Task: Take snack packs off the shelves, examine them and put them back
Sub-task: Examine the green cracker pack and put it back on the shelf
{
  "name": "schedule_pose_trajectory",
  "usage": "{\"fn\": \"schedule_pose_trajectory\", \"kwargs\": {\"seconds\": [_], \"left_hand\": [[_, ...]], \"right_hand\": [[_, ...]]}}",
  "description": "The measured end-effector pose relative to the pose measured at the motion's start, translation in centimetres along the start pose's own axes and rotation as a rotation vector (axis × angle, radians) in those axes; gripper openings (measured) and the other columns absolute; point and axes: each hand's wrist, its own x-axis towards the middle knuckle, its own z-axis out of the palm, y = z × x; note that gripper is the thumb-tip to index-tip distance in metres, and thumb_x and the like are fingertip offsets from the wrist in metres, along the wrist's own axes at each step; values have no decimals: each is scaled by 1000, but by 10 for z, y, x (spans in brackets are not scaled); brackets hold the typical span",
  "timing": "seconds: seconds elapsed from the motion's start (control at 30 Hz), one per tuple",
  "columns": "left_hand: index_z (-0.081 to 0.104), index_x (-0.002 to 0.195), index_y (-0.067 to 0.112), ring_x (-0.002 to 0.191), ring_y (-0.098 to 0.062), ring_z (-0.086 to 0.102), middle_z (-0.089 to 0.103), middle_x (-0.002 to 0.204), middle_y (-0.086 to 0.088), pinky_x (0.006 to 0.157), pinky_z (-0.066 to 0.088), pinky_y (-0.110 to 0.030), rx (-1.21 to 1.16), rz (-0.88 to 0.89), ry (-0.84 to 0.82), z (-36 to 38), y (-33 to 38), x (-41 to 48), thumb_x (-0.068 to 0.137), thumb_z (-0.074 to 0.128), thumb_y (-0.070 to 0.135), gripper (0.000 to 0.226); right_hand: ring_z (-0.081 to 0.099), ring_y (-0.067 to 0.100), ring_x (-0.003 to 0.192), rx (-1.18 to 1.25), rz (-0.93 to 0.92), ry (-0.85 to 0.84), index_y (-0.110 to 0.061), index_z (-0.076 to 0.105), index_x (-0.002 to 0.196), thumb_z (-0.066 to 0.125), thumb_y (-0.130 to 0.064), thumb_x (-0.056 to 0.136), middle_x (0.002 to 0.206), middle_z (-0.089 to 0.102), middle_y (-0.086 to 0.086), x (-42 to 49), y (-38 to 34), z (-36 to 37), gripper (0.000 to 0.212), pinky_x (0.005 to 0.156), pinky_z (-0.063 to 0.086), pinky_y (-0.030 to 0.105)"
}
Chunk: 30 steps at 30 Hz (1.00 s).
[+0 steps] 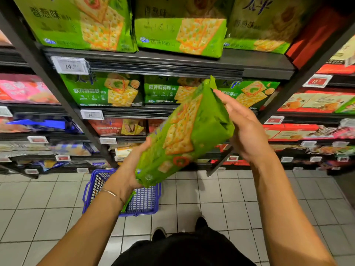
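Head view: cracker pack (pixel 184 131) in left hand (pixel 126 169) grip, flat right hand (pixel 244 127) on it; basket (pixel 148 200) below

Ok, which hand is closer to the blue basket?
Left. The left hand holds the lower end of the green cracker pack, directly over the blue basket; the right hand touches its upper end, higher and further right.

The green cracker pack (pixel 184 131) hides the fingers of the left hand (pixel 125 171) and part of the blue basket (pixel 146 203). The upper edge cuts off the top-shelf packs (pixel 76 22); lower price tags (pixel 37 139) blur beyond reading.
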Motion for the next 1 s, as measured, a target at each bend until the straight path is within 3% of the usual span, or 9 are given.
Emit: {"fn": "schedule_pose_trajectory", "kwargs": {"seconds": [0.1,0.23,0.33,0.43,0.53,0.63,0.73,0.83,1.0], "left_hand": [[80,97,7,72,-37,77,78,88,-19,57,64,-43,-31,-134,5,1,-17,13,105,51,49,51],[79,113,10,84,-37,78,79,104,-19,67,65,-47,-1,-107,30,8,-18,27,98,58,52,49],[78,123,16,102,-40,76,75,123,-19,76,64,-53,80,-8,49,24,-2,30,90,61,60,57],[74,127,25,104,-35,77,77,121,-13,72,64,-54,227,251,133,53,21,32,86,65,63,57],[63,132,34,111,-25,75,77,122,2,83,63,-53,425,674,217,91,40,34,93,67,61,48],[61,125,35,111,-15,72,75,120,7,94,60,-48,588,962,246,133,51,35,86,68,61,48],[56,118,46,107,-7,70,72,117,15,92,56,-34,716,1101,255,170,60,42,75,76,57,49],[57,130,31,104,2,70,74,114,21,87,53,-16,760,1183,206,211,69,58,73,79,44,63],[65,129,23,118,-26,68,72,126,-5,106,52,-52,769,1293,275,277,84,89,80,78,44,54]], "right_hand": [[63,22,114,-89,18,74,-13,58,145,50,-28,102,131,67,20,9,-5,4,46,93,49,37],[61,15,126,-140,69,144,-22,63,140,43,-37,108,136,69,2,13,-6,-8,41,108,47,41],[66,17,124,22,179,146,-32,71,129,37,-54,107,132,72,-3,9,-10,-34,47,100,55,41],[71,10,110,-48,199,112,-16,61,140,48,-35,108,120,76,-8,8,-17,-64,40,103,56,45],[67,22,118,-47,189,146,-24,56,140,68,-16,94,133,68,3,9,-11,-91,48,95,58,39],[70,19,109,-27,108,224,-31,58,133,66,-4,94,119,74,-3,31,-16,-109,48,87,61,33],[70,18,111,-133,22,323,-32,60,133,70,-17,87,128,70,3,66,-33,-134,50,95,59,43],[53,21,137,-249,-57,347,-39,59,139,70,-32,83,150,51,6,102,-49,-161,57,117,40,53],[34,22,153,-165,-57,393,-31,51,151,73,-52,72,162,40,5,149,-63,-199,85,125,27,52]]}}
